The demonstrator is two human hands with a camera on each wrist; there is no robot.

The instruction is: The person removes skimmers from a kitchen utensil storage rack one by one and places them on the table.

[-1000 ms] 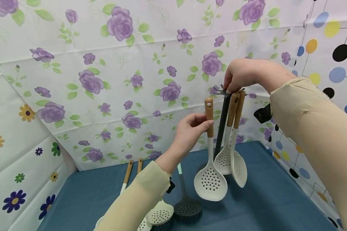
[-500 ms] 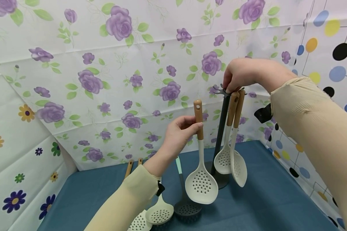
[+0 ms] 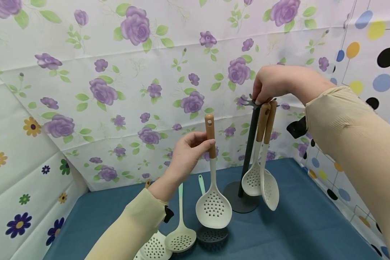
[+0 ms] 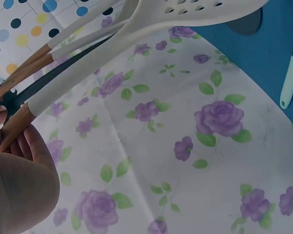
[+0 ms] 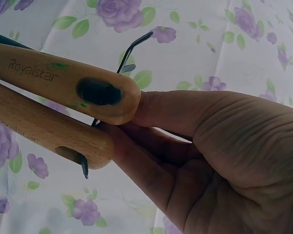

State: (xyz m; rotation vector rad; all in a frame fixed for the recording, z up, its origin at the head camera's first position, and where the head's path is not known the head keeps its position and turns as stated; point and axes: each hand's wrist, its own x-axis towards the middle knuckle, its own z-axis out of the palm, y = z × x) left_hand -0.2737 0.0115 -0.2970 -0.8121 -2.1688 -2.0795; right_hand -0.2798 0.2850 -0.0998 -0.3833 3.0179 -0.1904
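Observation:
In the head view my left hand (image 3: 187, 153) pinches the wooden handle of a white skimmer (image 3: 213, 211), held upright with its holed bowl down, left of the stand. The left wrist view shows the same skimmer (image 4: 71, 87) from behind its handle. My right hand (image 3: 274, 83) grips the top of a dark utensil stand (image 3: 251, 144), beside its hooks. Two white utensils with wooden handles hang from it, a slotted spoon (image 3: 251, 180) and another holed, spoon-like one (image 3: 271, 193). Close up, their handles (image 5: 39, 75) hang on hooks right by the fingers of the right hand (image 5: 210, 161).
On the blue tabletop (image 3: 279, 231), left of the stand's round base (image 3: 234, 206), lie a dark grey skimmer (image 3: 212, 235), a pale green skimmer (image 3: 181, 239) and a white skimmer (image 3: 156, 249). A flowered cloth (image 3: 169, 72) covers the back wall; a dotted one covers the right side.
My left hand has carried the white skimmer leftward and slightly down, away from the stand, uncovering the stand's base. My right hand keeps its grip on the stand's top.

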